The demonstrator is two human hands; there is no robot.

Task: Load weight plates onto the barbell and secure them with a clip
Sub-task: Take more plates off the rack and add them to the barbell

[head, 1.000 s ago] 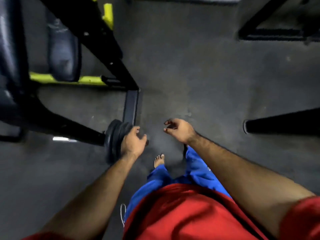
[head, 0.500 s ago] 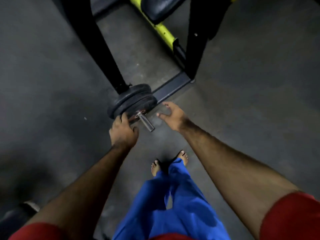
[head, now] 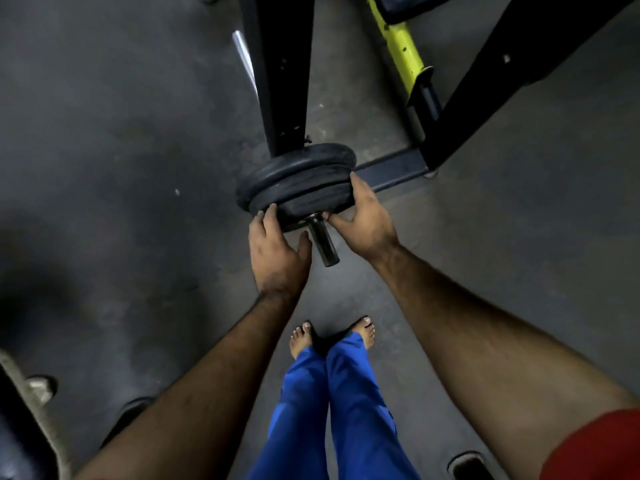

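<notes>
A stack of dark weight plates (head: pixel 298 178) sits on the end of a barbell sleeve (head: pixel 321 239), whose bare metal stub pokes out toward the person between both hands. The left hand (head: pixel 275 252) has its fingers curled round the near lower edge of the outermost plate, thumb lying just beside the sleeve. The right hand (head: pixel 363 216) grips the opposite edge of the same plate, fingers wrapped over the rim and thumb pressed on its face close to the sleeve. Half a second earlier the right hand hung open and apart from the plates while only the left was at the stack; now both hold the plate, which suggests it is being pushed snug against the others. No clip is visible on the sleeve, so securing appears not yet done. Beyond the hands a black rack upright (head: pixel 277 74) rises, with a yellow frame bar (head: pixel 401 46) further off to the right. Below the hands are blue trouser legs (head: pixel 332 403) and bare feet on the grey floor (head: pixel 121 150)
</notes>
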